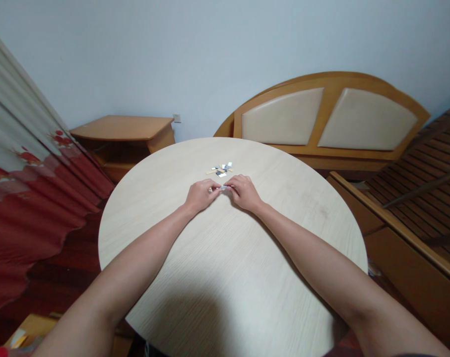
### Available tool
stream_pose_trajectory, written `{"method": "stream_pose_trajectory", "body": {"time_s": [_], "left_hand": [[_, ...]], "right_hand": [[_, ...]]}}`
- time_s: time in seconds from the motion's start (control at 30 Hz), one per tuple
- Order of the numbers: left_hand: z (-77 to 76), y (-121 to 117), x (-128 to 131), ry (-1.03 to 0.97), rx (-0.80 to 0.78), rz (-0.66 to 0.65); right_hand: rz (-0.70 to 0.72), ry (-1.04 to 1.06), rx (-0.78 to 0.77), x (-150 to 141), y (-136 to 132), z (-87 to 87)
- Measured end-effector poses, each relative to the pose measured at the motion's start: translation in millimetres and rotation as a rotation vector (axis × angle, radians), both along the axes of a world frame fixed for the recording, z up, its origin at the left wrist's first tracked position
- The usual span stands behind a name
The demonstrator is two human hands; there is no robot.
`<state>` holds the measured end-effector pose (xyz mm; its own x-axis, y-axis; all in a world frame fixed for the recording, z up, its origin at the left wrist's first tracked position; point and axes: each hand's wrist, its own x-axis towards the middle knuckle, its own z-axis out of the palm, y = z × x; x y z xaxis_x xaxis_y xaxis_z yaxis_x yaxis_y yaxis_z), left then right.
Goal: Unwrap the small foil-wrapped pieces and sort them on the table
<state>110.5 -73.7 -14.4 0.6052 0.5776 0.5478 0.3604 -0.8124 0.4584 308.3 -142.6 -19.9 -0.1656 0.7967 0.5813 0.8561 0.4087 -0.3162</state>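
Both hands meet over the middle of the round table [217,258], fingertips almost touching. Between them is a small, thin, whitish-grey piece [224,187], too small to name. My left hand [202,193] pinches its left end, thumb against fingers. From the other side my right hand [244,191] pinches the right end. Just beyond the fingers lies a loose pile of small flat pieces [221,170], some white, some dark, some tan like wood or card. Fingers partly cover the held piece.
A wooden headboard [334,148] with pale panels stands behind the table. To the left are a wooden cabinet [124,128] and a red and white curtain [42,198]. A slatted bed frame [425,173] is at the right. A box [38,325] sits low at left.
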Motion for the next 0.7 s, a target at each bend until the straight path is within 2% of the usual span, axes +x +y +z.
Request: {"method": "stream_pose_trajectory", "body": {"time_s": [0.7], "left_hand": [[-0.1,0.3,0.1,-0.019,-0.019,-0.002]], "right_hand": [[-0.001,-0.003,0.019,0.4,-1.1,2.1]]}}
